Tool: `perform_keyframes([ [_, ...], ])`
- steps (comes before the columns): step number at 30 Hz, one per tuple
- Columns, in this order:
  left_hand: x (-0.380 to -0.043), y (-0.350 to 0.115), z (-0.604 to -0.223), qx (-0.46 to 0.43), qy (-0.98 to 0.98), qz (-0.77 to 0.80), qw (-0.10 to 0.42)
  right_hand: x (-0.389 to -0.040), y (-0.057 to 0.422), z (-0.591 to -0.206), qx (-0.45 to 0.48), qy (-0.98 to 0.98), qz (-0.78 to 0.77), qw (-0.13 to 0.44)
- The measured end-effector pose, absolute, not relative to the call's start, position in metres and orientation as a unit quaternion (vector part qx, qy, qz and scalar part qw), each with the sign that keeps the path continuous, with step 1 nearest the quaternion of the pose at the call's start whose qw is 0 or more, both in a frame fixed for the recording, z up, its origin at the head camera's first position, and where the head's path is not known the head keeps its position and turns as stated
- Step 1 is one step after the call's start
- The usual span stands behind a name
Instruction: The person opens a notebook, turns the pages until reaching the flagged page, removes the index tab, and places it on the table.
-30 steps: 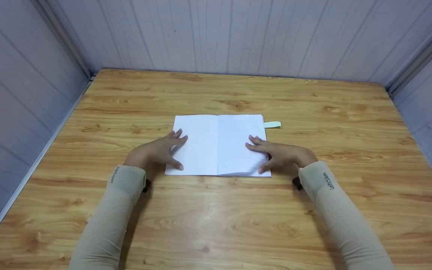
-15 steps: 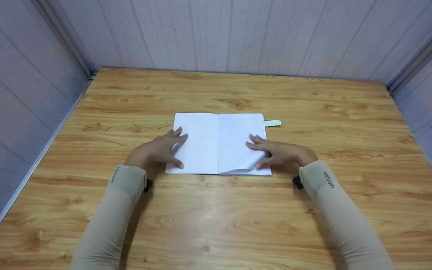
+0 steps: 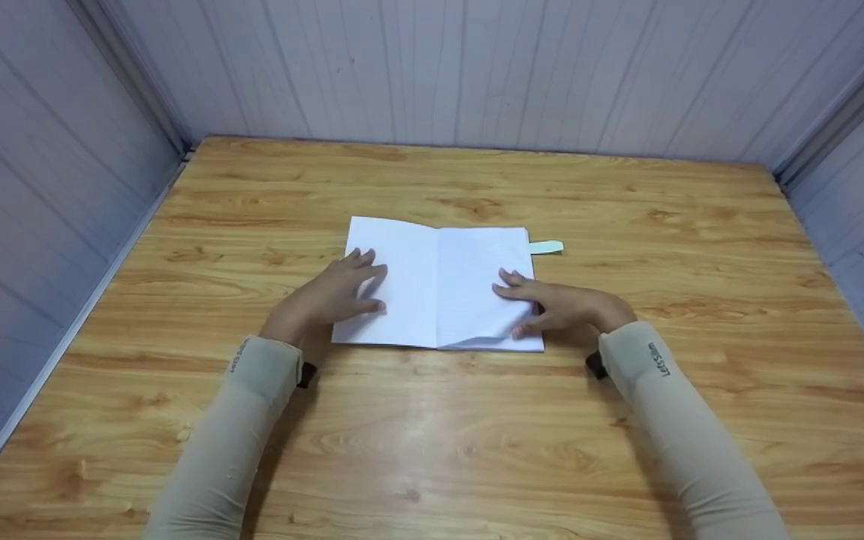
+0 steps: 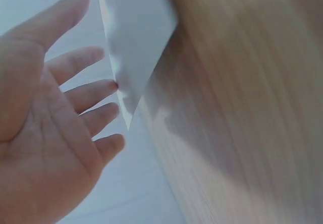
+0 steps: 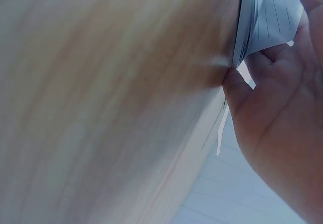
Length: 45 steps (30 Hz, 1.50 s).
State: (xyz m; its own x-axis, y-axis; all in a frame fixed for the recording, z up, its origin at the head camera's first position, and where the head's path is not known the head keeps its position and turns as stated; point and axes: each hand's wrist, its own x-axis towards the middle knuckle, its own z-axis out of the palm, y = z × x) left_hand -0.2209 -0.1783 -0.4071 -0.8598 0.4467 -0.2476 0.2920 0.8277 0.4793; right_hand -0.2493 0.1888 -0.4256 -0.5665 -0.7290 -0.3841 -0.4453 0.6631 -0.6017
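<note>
Facing an open notebook (image 3: 438,289) beneath and between both sets of fingers, seeing its long axis running from left hand (image 3: 340,291) to right hand (image 3: 567,306), ranking neither nearer. Holding left fingers apart over the tilting left page (image 3: 406,292), leaving contact unclear; resting right fingers apart on the right page (image 3: 469,300), bending thin ruled paper. Noticing matte white leaves, a flat pale-green strip (image 3: 547,247) beyond right fingers, grained wooden tabletop (image 3: 432,427) around.

Pale grey-lilac, vertically grooved panel walls (image 3: 424,75) enclose three sides of a glossy, yellow-brown wood-grain desk (image 3: 417,457).
</note>
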Motion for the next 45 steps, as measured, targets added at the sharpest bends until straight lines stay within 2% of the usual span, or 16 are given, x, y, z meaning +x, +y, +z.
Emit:
perform_keyframes([
  [9,-0.214,-0.145,-0.408,0.240,0.937,0.226,0.115,-0.249,0.189,-0.426,-0.334,0.855,-0.235,0.320],
  [18,-0.208,-0.114,-0.414,0.298,0.911,0.267,0.094,-0.250,0.188,-0.425,-0.329,0.857,-0.231,0.324],
  [31,-0.209,-0.080,-0.417,0.350,0.887,0.262,0.146,-0.251,0.190,-0.426,-0.333,0.856,-0.229,0.322],
  [45,-0.211,-0.061,-0.418,0.377,0.882,0.240,0.147,-0.250,0.189,-0.426,-0.339,0.851,-0.238,0.323],
])
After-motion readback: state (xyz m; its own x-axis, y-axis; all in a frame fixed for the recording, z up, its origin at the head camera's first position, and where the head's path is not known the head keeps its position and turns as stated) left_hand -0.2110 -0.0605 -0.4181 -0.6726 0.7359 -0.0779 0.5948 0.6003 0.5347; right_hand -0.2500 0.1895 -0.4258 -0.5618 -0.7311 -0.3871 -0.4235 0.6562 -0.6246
